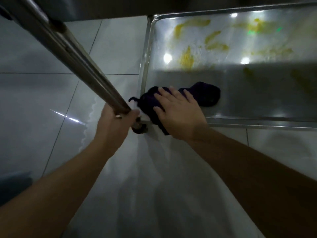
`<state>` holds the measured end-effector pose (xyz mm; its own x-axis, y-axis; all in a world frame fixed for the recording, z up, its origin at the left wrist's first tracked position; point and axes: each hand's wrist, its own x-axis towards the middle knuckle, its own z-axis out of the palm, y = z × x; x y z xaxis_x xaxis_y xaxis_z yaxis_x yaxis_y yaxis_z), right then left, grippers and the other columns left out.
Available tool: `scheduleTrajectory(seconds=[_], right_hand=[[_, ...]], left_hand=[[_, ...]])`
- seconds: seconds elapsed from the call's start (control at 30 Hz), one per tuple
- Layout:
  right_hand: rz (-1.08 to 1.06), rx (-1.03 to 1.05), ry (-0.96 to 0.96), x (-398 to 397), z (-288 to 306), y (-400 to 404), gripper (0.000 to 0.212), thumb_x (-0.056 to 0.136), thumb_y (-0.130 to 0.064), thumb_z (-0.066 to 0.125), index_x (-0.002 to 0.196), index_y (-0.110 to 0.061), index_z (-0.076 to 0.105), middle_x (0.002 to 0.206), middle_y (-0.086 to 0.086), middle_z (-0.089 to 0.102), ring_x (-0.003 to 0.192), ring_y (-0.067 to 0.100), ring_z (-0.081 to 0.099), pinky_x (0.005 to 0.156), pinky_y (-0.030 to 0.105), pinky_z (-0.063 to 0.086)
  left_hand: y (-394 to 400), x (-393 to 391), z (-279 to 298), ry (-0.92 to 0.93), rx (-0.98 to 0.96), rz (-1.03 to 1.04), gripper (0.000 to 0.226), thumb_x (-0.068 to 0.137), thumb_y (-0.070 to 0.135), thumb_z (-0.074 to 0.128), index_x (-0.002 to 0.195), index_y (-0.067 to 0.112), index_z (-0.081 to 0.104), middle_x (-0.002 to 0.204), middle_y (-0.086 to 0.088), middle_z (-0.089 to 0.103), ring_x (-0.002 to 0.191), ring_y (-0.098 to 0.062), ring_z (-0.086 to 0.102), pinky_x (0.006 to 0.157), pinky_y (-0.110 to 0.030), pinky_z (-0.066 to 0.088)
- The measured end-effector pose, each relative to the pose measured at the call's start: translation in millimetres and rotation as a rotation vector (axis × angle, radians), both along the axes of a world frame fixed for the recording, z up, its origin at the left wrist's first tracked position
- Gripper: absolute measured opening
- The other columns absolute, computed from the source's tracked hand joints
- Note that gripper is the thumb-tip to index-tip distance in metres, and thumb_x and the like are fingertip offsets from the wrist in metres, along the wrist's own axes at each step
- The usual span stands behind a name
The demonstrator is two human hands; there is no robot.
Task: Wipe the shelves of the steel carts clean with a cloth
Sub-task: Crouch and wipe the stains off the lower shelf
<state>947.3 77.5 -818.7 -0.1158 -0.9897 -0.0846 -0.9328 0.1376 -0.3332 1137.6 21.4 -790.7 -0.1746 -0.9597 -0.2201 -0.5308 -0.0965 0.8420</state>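
Observation:
A low steel cart shelf (240, 100) fills the upper right, smeared with yellow stains (186, 58) across its far half. A dark purple cloth (204, 96) lies bunched at the shelf's near left corner. My right hand (178, 112) presses flat on the cloth with straight, spread fingers. My left hand (114, 124) grips the cart's steel upright post (73, 54) near its lower end, just left of the shelf corner. Part of the cloth is hidden under my right hand.
A cart wheel (139, 129) sits below the post by my left hand. White glossy floor tiles (51, 100) surround the cart. A higher shelf's dark underside (120, 6) crosses the top. A dark object (13, 186) sits at the left edge.

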Motion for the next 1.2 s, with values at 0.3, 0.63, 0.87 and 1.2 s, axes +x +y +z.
scheduleTrajectory(seconds=[0.3,0.63,0.87,1.2], right_hand=[[-0.806,0.137,0.078,-131,3,100,0.062,0.108,-0.051,0.027,0.164,-0.026,0.024,0.173,-0.005,0.015,0.16,0.021,0.009,0.129,0.052,0.005],[0.082,-0.005,-0.002,34,2,-70,0.06,0.107,-0.045,0.028,0.165,-0.028,0.02,0.174,-0.006,0.013,0.16,0.02,0.008,0.127,0.05,-0.002],[-0.278,-0.102,0.129,-101,-11,-56,0.06,0.101,-0.044,0.034,0.155,-0.019,0.04,0.163,0.004,0.04,0.148,0.026,0.037,0.122,0.052,0.021],[-0.782,0.054,0.05,-143,-6,-72,0.067,0.103,-0.044,0.027,0.162,-0.012,0.026,0.171,0.009,0.02,0.157,0.033,0.014,0.125,0.061,0.003]], left_hand=[[-10,-22,3,0.539,-0.046,0.045,0.013,0.079,0.01,0.062,0.072,0.01,0.051,0.057,-0.004,0.052,0.059,-0.023,0.053,0.061,-0.034,0.049],[-10,-28,5,0.519,-0.162,0.064,0.013,0.078,0.002,0.053,0.068,0.008,0.049,0.053,0.002,0.051,0.052,-0.014,0.049,0.055,-0.024,0.048],[-15,-28,5,0.506,-0.166,0.051,0.014,0.079,0.004,0.052,0.067,0.007,0.047,0.051,0.0,0.046,0.05,-0.016,0.048,0.054,-0.027,0.05],[-7,-31,5,0.5,-0.185,0.07,0.015,0.079,0.004,0.052,0.067,0.008,0.045,0.049,0.003,0.046,0.048,-0.014,0.047,0.05,-0.026,0.046]])
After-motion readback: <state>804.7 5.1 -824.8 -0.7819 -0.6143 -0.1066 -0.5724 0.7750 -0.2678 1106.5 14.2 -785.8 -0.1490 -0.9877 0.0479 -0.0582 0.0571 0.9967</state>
